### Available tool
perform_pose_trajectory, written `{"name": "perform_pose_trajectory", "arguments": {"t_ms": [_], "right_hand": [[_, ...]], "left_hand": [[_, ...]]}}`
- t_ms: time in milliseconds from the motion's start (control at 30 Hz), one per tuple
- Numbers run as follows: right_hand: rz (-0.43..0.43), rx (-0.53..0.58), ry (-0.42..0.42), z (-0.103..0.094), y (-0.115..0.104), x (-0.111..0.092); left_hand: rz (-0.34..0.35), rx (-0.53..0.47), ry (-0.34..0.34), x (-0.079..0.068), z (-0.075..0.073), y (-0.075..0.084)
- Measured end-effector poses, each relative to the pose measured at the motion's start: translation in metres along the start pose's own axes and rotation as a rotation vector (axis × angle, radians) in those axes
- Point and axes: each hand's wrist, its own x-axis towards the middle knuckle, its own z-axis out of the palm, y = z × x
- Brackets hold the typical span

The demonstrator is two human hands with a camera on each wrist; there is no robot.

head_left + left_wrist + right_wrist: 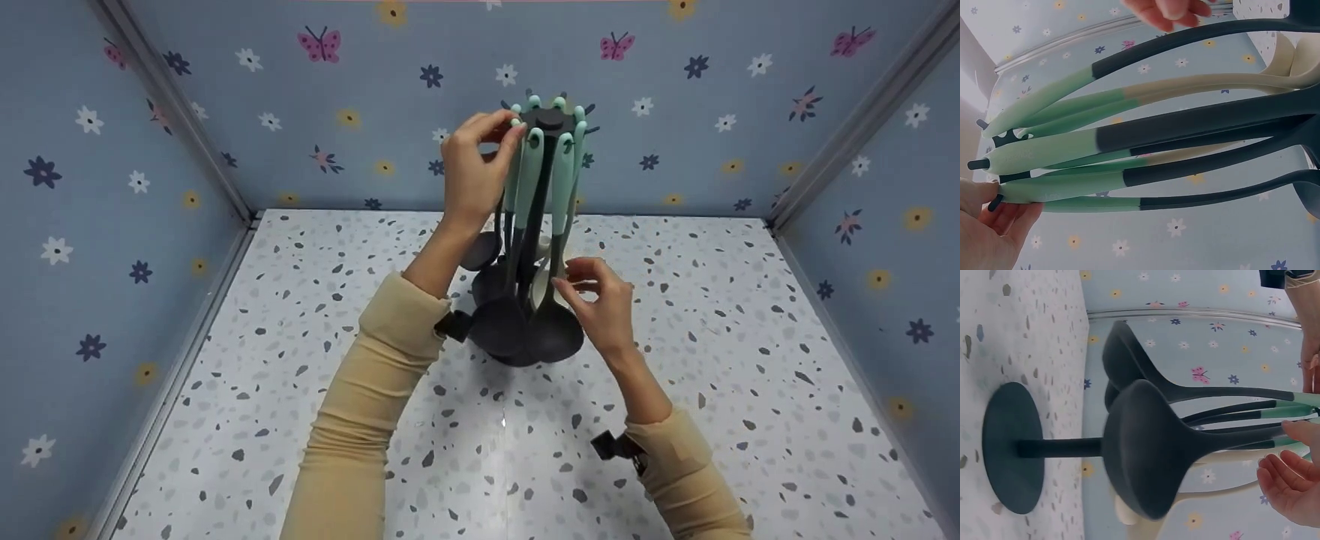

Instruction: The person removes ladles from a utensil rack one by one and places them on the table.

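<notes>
A black rotating stand [550, 120] carries several kitchen utensils with mint-green handles, hung by their top loops. My left hand [474, 169] pinches the top end of one green utensil handle [1067, 187] at its hook, between thumb and fingers; which head belongs to it is unclear. The black ladle [555, 334] hangs at the front right. Beside its neck is my right hand [604, 304], fingers loosely bent, thumb close to the shaft. A small gap shows between those fingers and the ladle in the left wrist view.
The stand's round black base [1013, 447] rests on the white speckled table [300, 420]. Cream-coloured utensil heads [1303, 56] hang among the black ones. Blue flowered panels [360, 135] enclose the back and both sides.
</notes>
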Motion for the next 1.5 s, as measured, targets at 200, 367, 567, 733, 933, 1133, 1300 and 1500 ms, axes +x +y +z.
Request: {"name": "perform_pose_trajectory", "arguments": {"t_ms": [200, 367, 567, 733, 933, 1133, 1300, 1500], "right_hand": [[0.009, 0.012, -0.002, 0.01, -0.012, -0.006], [0.019, 0.015, -0.002, 0.017, -0.02, -0.008], [0.015, 0.045, 0.033, 0.026, -0.015, -0.012], [-0.011, 0.054, 0.079, 0.03, -0.013, -0.014], [-0.042, 0.062, 0.14, 0.033, -0.009, -0.018], [-0.098, 0.067, 0.216, 0.036, -0.006, -0.022], [-0.144, 0.075, 0.251, 0.037, -0.005, -0.024], [-0.138, 0.062, 0.256, 0.035, -0.008, -0.024]], "left_hand": [[-0.006, -0.016, 0.001, 0.0, 0.0, 0.001], [-0.018, -0.019, 0.007, 0.0, 0.0, 0.002], [-0.022, -0.026, -0.004, 0.0, -0.001, 0.001], [-0.005, -0.02, -0.004, -0.001, -0.002, 0.001], [0.015, 0.011, -0.01, -0.002, -0.003, 0.001], [0.001, 0.004, -0.006, 0.0, -0.001, -0.002], [-0.006, -0.001, -0.01, 0.0, -0.002, -0.002], [0.004, 0.012, -0.012, -0.002, -0.003, 0.001]]}}
